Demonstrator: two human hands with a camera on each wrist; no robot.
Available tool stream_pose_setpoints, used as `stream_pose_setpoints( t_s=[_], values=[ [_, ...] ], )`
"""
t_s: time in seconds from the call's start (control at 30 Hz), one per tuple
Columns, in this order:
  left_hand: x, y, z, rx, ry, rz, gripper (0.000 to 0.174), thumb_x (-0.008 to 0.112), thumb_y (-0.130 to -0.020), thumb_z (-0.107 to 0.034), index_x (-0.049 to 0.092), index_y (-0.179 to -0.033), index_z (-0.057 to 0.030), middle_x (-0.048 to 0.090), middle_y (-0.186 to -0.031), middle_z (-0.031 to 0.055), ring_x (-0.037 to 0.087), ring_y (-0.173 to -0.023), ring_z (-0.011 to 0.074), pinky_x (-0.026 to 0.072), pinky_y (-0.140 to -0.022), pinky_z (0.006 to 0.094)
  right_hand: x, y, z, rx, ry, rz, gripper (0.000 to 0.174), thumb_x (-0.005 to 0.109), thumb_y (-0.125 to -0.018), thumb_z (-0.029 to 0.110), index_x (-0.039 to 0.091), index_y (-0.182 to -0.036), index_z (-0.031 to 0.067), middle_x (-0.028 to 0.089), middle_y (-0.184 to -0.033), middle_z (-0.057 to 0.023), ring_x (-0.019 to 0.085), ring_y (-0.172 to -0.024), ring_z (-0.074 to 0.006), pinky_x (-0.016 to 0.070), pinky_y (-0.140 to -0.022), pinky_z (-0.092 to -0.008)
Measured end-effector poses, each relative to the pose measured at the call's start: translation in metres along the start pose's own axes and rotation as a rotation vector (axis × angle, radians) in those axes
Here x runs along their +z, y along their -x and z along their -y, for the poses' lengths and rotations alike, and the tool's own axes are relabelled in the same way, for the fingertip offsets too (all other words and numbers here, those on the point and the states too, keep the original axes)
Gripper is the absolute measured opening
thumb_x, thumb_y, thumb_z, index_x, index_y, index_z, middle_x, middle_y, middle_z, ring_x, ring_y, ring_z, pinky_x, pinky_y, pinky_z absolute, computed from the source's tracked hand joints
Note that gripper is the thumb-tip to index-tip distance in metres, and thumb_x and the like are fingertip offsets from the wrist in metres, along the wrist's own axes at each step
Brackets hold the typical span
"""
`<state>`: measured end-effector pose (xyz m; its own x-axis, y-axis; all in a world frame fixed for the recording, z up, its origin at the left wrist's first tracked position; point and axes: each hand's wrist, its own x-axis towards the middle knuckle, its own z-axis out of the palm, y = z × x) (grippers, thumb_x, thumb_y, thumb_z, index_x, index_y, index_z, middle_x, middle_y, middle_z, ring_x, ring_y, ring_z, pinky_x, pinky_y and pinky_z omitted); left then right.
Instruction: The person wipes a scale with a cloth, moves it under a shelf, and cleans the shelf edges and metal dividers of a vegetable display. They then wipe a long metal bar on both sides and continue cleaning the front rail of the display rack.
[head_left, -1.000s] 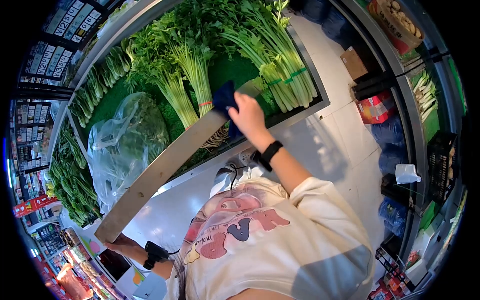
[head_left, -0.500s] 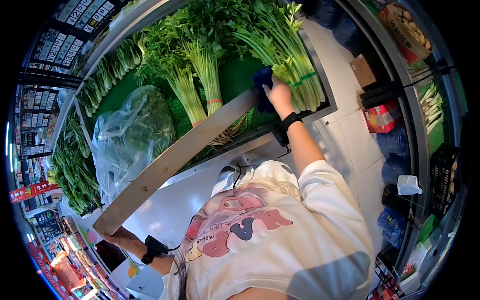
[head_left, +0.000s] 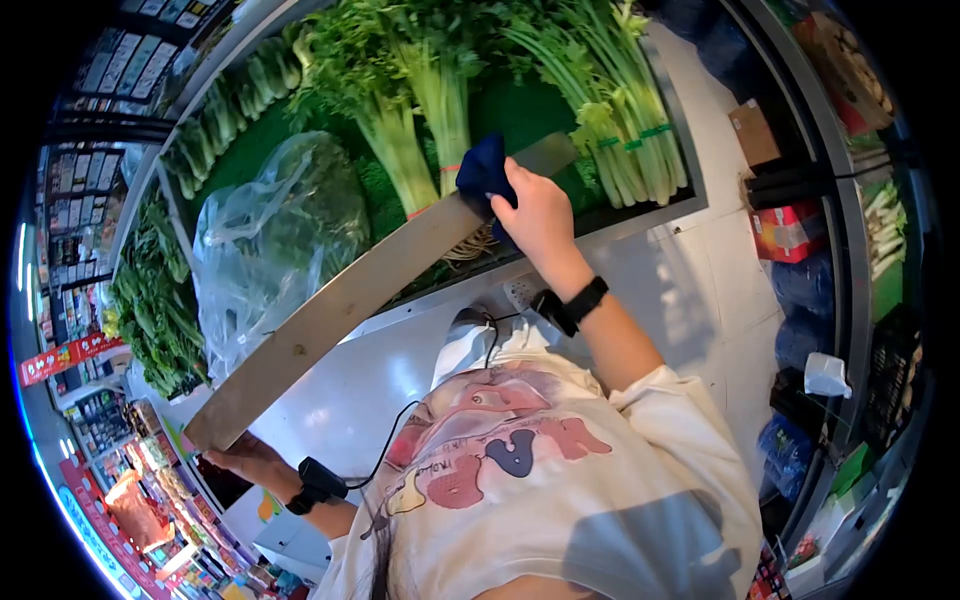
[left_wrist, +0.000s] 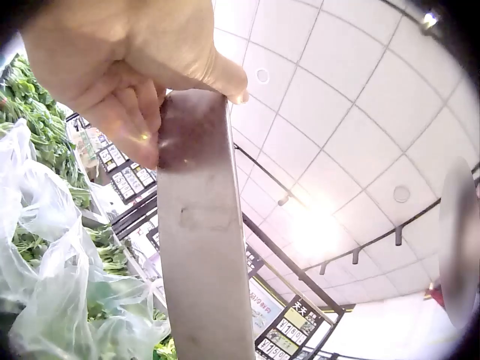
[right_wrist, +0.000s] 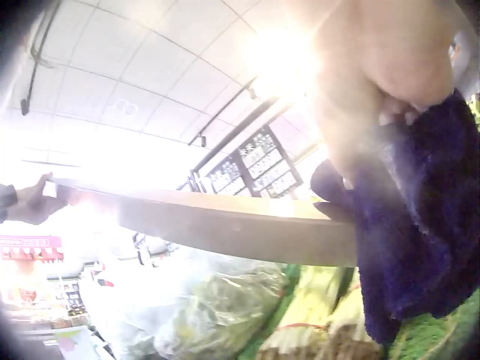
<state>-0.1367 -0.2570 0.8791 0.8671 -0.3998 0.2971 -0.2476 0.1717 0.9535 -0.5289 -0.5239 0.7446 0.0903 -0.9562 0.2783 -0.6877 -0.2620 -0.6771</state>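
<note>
Two hands carry one long steel strip [head_left: 340, 300] slantwise above the celery bunches [head_left: 620, 120] and a plastic bag of greens [head_left: 280, 225] in the head view. The left hand [head_left: 248, 462] grasps its lower end, and the right hand [head_left: 540, 215] clutches a dark blue cloth [head_left: 482, 170] against its upper end. From the left wrist, curled fingers [left_wrist: 124, 112] and thumb clamp the strip's end; from the right wrist, the cloth wraps over the strip's edge under gripping fingers.
</note>
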Motion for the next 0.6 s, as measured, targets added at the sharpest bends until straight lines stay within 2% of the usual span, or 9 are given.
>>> stream_pose_setpoints(
  t_s=[0.03,0.13,0.2,0.23,0.37,0.6],
  values=[
    [0.013,0.006,-0.005,-0.005,0.035,0.003,0.079,0.05,-0.086,-0.063,0.04,-0.134,-0.0016,0.051,-0.13,0.0136,0.05,-0.119,0.0235,0.0404,-0.102,0.034,-0.001,0.004,0.016,-0.014,-0.017,0.015,0.049,0.068,-0.074,0.018,0.055,-0.117,-0.0001,0.064,-0.1,-0.014,0.061,-0.09,-0.0325,0.0492,-0.078,-0.0404],
    [-0.003,0.003,0.002,0.008,-0.028,0.04,0.078,0.053,-0.085,-0.062,0.04,-0.134,-0.0025,0.051,-0.13,0.0122,0.051,-0.118,0.0209,0.0418,-0.1,0.0327,0.001,0.016,0.058,-0.064,-0.055,0.028,0.049,0.069,-0.073,0.018,0.055,-0.117,0.0002,0.064,-0.1,-0.0135,0.061,-0.089,-0.0322,0.0494,-0.077,-0.0399],
    [-0.021,-0.005,0.015,-0.016,0.069,0.108,0.077,0.055,-0.085,-0.061,0.04,-0.133,-0.0032,0.051,-0.129,0.0121,0.051,-0.117,0.0206,0.0424,-0.099,0.0329,0.003,0.022,0.079,-0.077,-0.05,0.029,0.049,0.069,-0.073,0.017,0.055,-0.117,0.0007,0.064,-0.099,-0.0137,0.061,-0.088,-0.0324,0.0495,-0.076,-0.04],
    [-0.011,0.0,0.009,0.03,0.062,0.119,0.076,0.056,-0.085,-0.059,0.04,-0.133,-0.003,0.052,-0.128,0.0115,0.052,-0.116,0.0202,0.0433,-0.098,0.033,0.002,0.025,0.087,-0.074,-0.039,0.035,0.049,0.069,-0.072,0.017,0.055,-0.117,0.0009,0.064,-0.099,-0.0139,0.061,-0.087,-0.0325,0.0495,-0.075,-0.0402],
    [-0.009,0.007,0.01,-0.003,0.085,0.158,0.079,0.06,-0.081,-0.06,0.042,-0.132,-0.0028,0.053,-0.126,0.0101,0.054,-0.114,0.0185,0.045,-0.096,0.0324,0.007,0.035,0.116,-0.077,0.004,0.03,0.048,0.069,-0.073,0.018,0.056,-0.117,0.0014,0.064,-0.096,-0.0148,0.061,-0.086,-0.0333,0.0492,-0.074,-0.0413],
    [-0.04,-0.002,0.027,-0.174,0.175,0.336,0.084,0.069,-0.074,-0.056,0.042,-0.131,-0.0007,0.055,-0.123,0.01,0.057,-0.11,0.0205,0.0486,-0.093,0.0337,0.021,0.069,0.191,-0.096,0.019,0.053,0.051,0.071,-0.073,0.019,0.056,-0.118,0.0011,0.065,-0.098,-0.0146,0.061,-0.086,-0.0332,0.0496,-0.073,-0.0407]
  ],
)
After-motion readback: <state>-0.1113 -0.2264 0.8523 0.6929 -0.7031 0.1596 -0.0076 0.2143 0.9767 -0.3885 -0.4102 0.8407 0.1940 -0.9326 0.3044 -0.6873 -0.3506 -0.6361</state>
